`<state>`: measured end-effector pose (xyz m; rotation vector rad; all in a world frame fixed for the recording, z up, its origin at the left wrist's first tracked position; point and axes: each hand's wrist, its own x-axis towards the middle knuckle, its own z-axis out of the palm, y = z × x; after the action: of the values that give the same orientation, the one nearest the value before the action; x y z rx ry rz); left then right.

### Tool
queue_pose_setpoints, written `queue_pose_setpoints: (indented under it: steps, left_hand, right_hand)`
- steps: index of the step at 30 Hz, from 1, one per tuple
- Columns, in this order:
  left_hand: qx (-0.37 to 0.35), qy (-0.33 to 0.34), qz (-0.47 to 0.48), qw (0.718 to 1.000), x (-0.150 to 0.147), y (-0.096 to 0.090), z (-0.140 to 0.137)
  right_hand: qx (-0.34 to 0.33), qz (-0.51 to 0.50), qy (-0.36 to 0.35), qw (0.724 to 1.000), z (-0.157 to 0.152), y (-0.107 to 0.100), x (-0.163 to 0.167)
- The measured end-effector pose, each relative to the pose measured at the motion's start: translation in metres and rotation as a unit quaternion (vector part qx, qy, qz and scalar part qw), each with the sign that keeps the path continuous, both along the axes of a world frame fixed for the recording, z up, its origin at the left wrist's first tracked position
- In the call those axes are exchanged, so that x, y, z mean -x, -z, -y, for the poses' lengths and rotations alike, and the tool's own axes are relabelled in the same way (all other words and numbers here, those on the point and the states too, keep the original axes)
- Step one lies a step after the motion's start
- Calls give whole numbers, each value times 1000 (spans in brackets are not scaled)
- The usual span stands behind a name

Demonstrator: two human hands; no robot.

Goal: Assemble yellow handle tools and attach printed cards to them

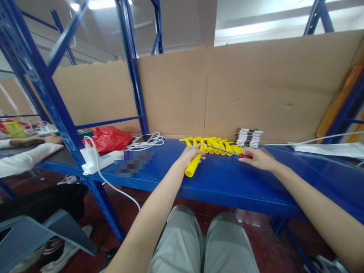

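Observation:
My left hand (191, 155) is closed around a yellow plastic handle (193, 165), a hollow tube whose open end points down toward me. In my right hand (257, 158) is a screwdriver with a red handle (246, 156) and a long metal shaft. Its shaft reaches left to the upper part of the yellow piece; whether the tip touches it I cannot tell. Just behind my hands, several similar yellow T-shaped pieces (217, 150) lie side by side in a row on the blue bench (224, 185).
Behind the row stands a stack of white and dark packs (249, 137) against the cardboard wall (244, 87). To the left lie a power strip (106, 160), coiled white cables (149, 141) and a red plastic bag (110, 138). Another person's arm (34, 155) rests beyond the blue post (61, 110).

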<state>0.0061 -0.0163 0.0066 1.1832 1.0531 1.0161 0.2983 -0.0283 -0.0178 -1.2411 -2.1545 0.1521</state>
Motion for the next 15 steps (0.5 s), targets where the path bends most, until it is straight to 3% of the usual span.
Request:
queue_pose_setpoints:
  steps: [7, 15]
  left_hand:
    - [-13, -12, -26, 1000, -1, 1, -1]
    - [-43, -30, -80, 995, -3, 1, 0]
  right_hand:
    - [-66, 74, 58, 993, 7, -7, 6]
    - [-91, 211, 157, 961, 22, -15, 15]
